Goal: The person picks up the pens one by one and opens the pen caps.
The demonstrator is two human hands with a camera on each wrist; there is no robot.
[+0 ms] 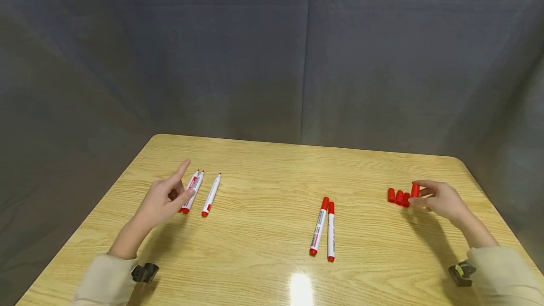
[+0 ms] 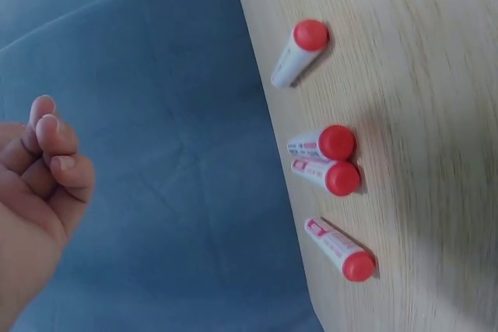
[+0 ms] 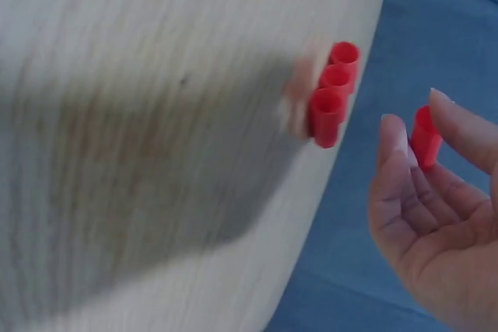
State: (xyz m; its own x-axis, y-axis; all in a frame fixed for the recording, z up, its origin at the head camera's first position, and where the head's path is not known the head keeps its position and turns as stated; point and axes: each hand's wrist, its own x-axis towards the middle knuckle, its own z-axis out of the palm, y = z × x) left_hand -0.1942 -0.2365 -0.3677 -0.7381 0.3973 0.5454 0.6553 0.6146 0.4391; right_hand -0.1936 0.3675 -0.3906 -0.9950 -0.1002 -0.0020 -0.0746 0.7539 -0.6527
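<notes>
A cylindrical red cap (image 1: 415, 190) is held near three similar caps (image 1: 399, 198), seemingly lying side by side.

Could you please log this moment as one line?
right hand: pinches red cap | left hand: holds nothing, near uncapped markers | three more caps: on table | two capped markers: between hands

Head view: moderate illumination. The curtain (image 1: 233, 60) beyond the left fingers (image 1: 179, 172) and right fingers (image 1: 426, 183) is dim. A white glare spot (image 1: 301, 289) marks the tabletop (image 1: 272, 240) between both sets, nearer the camera. Shadows fall camera-side of each. Right wrist view: a broad, soft-edged shadow extends left of the fingers; tabletop grain is blurred.
</notes>
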